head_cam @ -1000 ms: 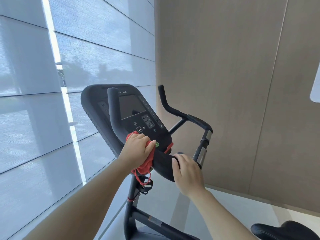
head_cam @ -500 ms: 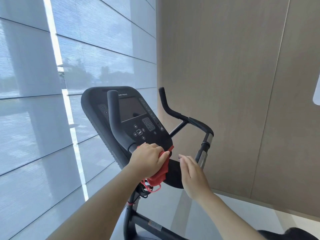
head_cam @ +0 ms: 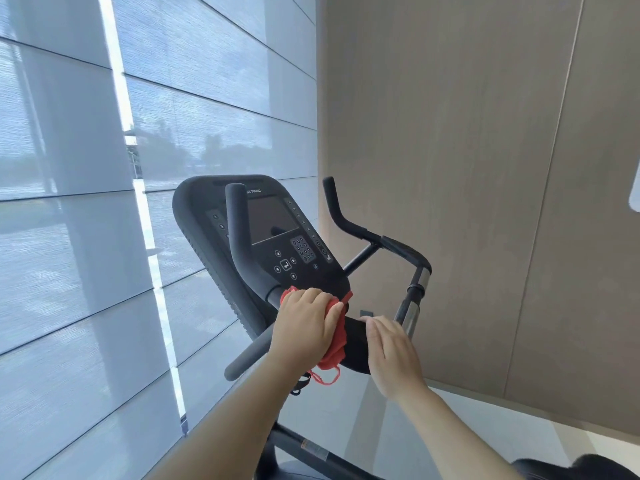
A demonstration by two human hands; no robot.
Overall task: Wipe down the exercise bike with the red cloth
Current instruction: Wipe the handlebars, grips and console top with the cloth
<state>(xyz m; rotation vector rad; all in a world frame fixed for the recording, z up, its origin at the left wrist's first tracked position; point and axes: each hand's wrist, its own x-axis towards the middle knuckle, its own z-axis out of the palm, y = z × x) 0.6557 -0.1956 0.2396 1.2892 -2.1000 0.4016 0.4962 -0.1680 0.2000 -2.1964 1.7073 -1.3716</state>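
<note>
Your left hand [head_cam: 306,327] grips the red cloth [head_cam: 337,344], pressed to the exercise bike [head_cam: 242,271] just below its console [head_cam: 268,220]. Right hand [head_cam: 391,355]: fingers straight, resting on the centre pad [head_cam: 356,344]. Judged mid-task; wiped areas cannot be told apart. Right handlebar [head_cam: 349,225], frame [head_cam: 294,441], seat [head_cam: 588,467] likely remain.

Gym: exercise bike [head_cam: 277,244], shaded windows [head_cam: 86,237].

Bare left forearm [head_cam: 225,420] runs from bottom centre up to mid-frame; left hand [head_cam: 306,329] knuckles up, fingers curled over red cloth [head_cam: 337,346]. Bare right forearm [head_cam: 460,431] from lower right; right hand [head_cam: 389,355] just right of it, palm down, fingers straight, together.
</note>
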